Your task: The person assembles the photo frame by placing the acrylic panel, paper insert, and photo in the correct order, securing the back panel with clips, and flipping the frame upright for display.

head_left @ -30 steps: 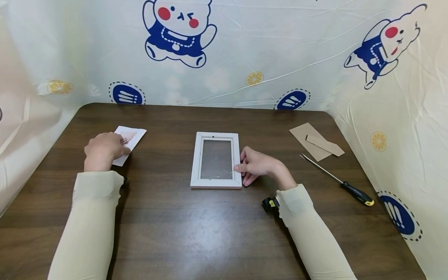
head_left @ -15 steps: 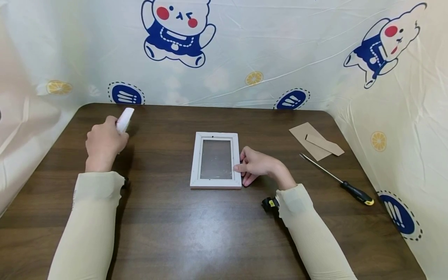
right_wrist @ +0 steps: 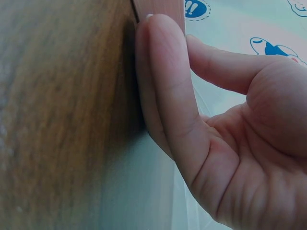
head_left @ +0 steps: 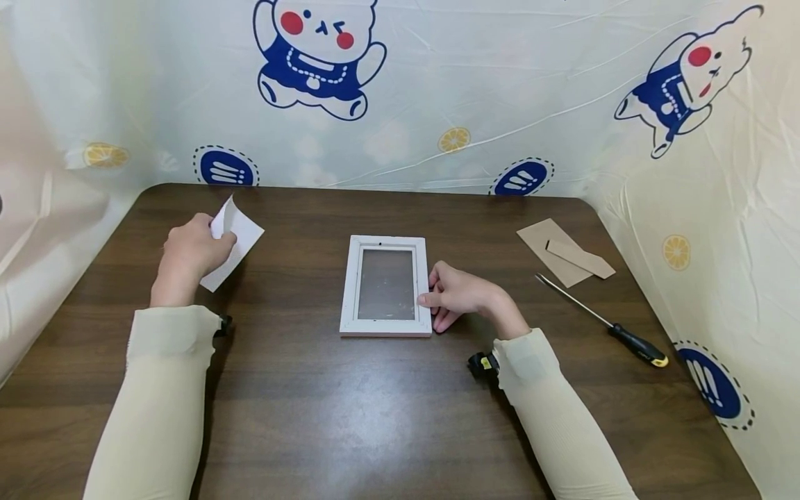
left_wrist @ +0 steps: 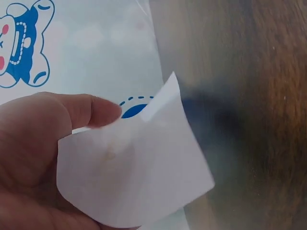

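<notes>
At the table's left side my left hand [head_left: 195, 248] holds a photo print [head_left: 240, 239] by its left edge, its blank white back turned up and one corner bent upward. In the left wrist view the photo print [left_wrist: 139, 167] curves across the palm with the thumb at its upper edge. A white picture frame [head_left: 386, 328] lies flat mid-table, around a grey clear pane [head_left: 386, 285]. My right hand [head_left: 459, 298] grips the frame's right edge, thumb on top and fingers against the side. In the right wrist view the fingers [right_wrist: 170, 62] lie along the frame's side [right_wrist: 163, 7].
At the right, a brown backing board [head_left: 544, 239] lies under a brown strip [head_left: 578, 258]. A screwdriver [head_left: 637, 345] with a black and yellow handle lies in front of them. A patterned curtain [head_left: 412, 83] hangs behind the wooden table [head_left: 325, 417].
My left hand has lifted the photo print off the table and turned it, so that its printed face no longer shows. My right hand and the picture frame have stayed put.
</notes>
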Action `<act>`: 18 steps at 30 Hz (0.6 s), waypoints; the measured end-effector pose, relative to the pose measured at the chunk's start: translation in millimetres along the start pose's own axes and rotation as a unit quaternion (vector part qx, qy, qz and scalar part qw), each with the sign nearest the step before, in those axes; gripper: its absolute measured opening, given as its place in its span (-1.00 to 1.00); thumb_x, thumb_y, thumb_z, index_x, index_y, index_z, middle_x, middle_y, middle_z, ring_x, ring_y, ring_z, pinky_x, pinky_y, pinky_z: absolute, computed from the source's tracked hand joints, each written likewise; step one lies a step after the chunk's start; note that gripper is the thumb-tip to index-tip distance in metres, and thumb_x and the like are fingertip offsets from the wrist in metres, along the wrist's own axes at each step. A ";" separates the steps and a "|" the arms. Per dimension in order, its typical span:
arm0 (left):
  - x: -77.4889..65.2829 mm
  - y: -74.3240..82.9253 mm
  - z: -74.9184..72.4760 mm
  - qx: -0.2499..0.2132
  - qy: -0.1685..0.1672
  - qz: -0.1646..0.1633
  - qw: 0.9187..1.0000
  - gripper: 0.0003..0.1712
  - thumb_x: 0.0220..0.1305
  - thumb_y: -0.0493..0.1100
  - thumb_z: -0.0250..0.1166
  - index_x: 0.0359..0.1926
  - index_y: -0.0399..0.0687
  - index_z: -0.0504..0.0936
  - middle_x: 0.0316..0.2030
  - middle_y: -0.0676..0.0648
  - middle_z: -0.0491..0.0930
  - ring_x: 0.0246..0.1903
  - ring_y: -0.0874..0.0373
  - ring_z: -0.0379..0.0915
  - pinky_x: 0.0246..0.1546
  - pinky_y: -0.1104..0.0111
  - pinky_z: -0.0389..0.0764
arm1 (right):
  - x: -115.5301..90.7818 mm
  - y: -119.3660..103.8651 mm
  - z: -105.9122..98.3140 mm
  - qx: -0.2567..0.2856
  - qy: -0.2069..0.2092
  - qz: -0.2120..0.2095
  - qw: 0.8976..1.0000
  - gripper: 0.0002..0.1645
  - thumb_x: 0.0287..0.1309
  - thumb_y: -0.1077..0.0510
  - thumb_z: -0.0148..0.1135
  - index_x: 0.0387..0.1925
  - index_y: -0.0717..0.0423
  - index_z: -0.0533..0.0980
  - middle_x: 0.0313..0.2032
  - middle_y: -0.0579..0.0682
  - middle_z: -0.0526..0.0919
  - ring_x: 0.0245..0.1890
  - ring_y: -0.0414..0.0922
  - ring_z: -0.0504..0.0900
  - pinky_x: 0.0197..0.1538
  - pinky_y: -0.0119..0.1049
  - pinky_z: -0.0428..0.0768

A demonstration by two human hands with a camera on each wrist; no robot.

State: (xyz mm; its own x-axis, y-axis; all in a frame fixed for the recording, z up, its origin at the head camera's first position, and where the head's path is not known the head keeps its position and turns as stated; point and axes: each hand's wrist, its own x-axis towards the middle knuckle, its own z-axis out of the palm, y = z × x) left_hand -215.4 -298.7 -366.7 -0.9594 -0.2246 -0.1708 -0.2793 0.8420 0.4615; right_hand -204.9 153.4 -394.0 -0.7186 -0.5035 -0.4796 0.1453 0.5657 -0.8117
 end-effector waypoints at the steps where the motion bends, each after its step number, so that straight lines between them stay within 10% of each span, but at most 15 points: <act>1: 0.6 -0.3 -0.3 0.003 -0.006 0.003 1.000 -0.26 0.52 0.04 -0.04 0.39 -0.53 0.20 0.20 -0.65 0.33 0.05 -0.52 0.35 0.03 -0.35 0.53 | -0.3 -0.2 0.0 0.000 0.000 -0.001 1.000 -0.53 0.51 0.18 0.27 0.14 0.31 0.21 -0.28 0.26 0.58 -0.52 -0.02 0.76 -0.32 -0.13 0.78; 18: -5.8 13.7 -0.6 -0.139 -0.057 0.037 0.988 -0.27 0.58 -0.09 -0.11 0.52 -0.52 0.03 0.36 -0.59 0.27 0.17 -0.42 0.33 0.22 -0.30 0.44 | -1.2 0.2 0.5 -0.004 -0.002 -0.009 1.000 -0.53 0.51 0.17 0.28 0.12 0.32 0.22 -0.29 0.25 0.58 -0.52 -0.02 0.76 -0.34 -0.13 0.78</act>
State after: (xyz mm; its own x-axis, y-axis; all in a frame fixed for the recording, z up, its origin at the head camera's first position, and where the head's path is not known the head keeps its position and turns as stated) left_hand -213.7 -286.2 -358.9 -0.9711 -0.0982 -0.2176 -0.2248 0.6826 0.6954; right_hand -203.7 153.7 -393.7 -0.7188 -0.5164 -0.4655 0.1264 0.5614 -0.8179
